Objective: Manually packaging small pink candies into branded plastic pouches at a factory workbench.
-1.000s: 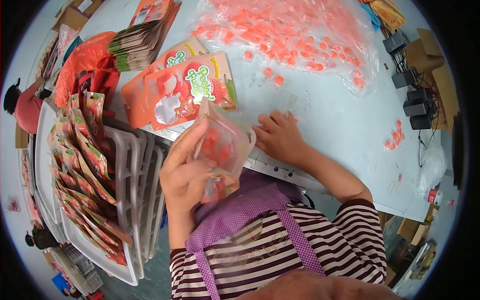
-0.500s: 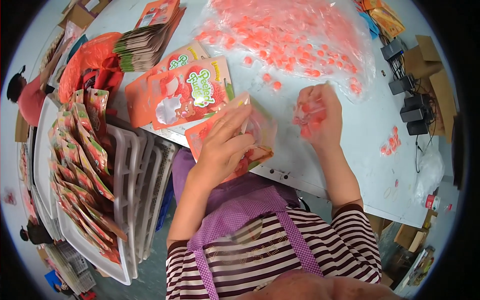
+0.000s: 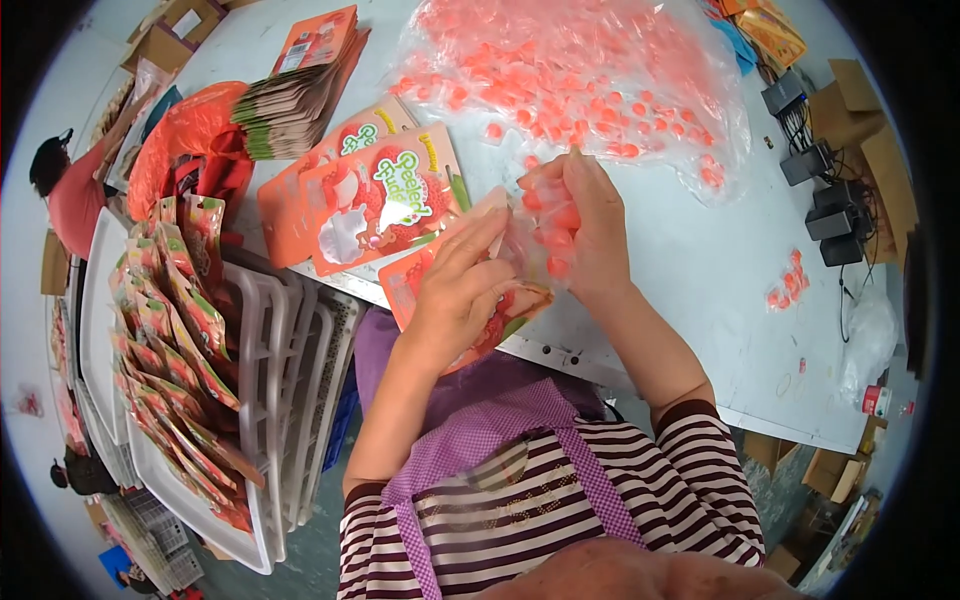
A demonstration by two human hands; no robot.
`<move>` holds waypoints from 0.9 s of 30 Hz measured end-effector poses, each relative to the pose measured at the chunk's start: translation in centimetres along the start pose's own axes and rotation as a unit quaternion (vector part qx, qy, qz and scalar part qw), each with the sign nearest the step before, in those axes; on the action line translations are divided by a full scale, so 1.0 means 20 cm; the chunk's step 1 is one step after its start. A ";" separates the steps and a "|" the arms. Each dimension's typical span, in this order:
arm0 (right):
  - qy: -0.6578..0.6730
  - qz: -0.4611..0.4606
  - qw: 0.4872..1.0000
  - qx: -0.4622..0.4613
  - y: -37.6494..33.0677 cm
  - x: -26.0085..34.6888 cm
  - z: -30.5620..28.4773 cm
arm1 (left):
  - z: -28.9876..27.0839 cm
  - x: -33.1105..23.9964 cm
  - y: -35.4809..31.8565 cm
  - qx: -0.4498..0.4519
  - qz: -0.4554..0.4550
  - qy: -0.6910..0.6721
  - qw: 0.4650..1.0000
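Note:
My left hand point(image 3: 455, 290) grips an orange-red candy pouch point(image 3: 402, 288) at the table's front edge; the pouch's mouth faces right. A cluster of red candies in clear wrappers point(image 3: 556, 232) is in my right hand point(image 3: 598, 225), right at the pouch's opening. Whether any candy is inside the pouch I cannot tell. Beyond my left hand lie flat pouches of the same kind point(image 3: 385, 190), overlapping each other. A large heap of wrapped red candies point(image 3: 590, 85) spreads over clear plastic at the far side of the table.
Left of the table, stacked white trays point(image 3: 262, 420) hold rows of pouches point(image 3: 180, 370). A pouch stack point(image 3: 295, 105) and a red plastic bag point(image 3: 185, 135) lie at the far left. On the right are a few loose candies point(image 3: 788, 282), black power adapters point(image 3: 835, 225) and a cardboard box point(image 3: 885, 150).
My right hand has moved left with its candies, from over the bare table to the pouch's mouth. My left hand keeps its hold on the pouch.

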State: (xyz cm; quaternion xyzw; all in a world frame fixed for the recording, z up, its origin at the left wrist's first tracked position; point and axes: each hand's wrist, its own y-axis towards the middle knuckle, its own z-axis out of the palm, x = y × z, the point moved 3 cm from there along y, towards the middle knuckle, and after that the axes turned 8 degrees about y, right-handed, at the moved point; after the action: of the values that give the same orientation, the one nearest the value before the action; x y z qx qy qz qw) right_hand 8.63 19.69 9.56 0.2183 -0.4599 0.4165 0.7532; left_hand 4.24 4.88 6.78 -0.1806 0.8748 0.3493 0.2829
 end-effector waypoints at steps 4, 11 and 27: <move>-0.012 -0.071 0.997 0.015 0.02 -0.02 0.00 | 0.00 0.00 0.01 -0.006 0.015 -0.004 1.000; -0.110 -0.251 0.953 0.126 0.04 -0.02 0.01 | 0.00 0.02 0.00 -0.007 -0.047 -0.073 0.996; -0.260 -0.232 0.864 0.362 -0.04 0.00 -0.05 | -0.05 0.00 -0.02 -0.038 -0.049 -0.239 0.969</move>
State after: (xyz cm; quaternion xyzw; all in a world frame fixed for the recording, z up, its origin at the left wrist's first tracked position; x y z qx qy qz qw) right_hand 9.83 20.00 9.10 0.6765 -0.3921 0.2946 0.5493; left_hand 4.11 3.80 7.14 -0.1448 0.7578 0.4016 0.4934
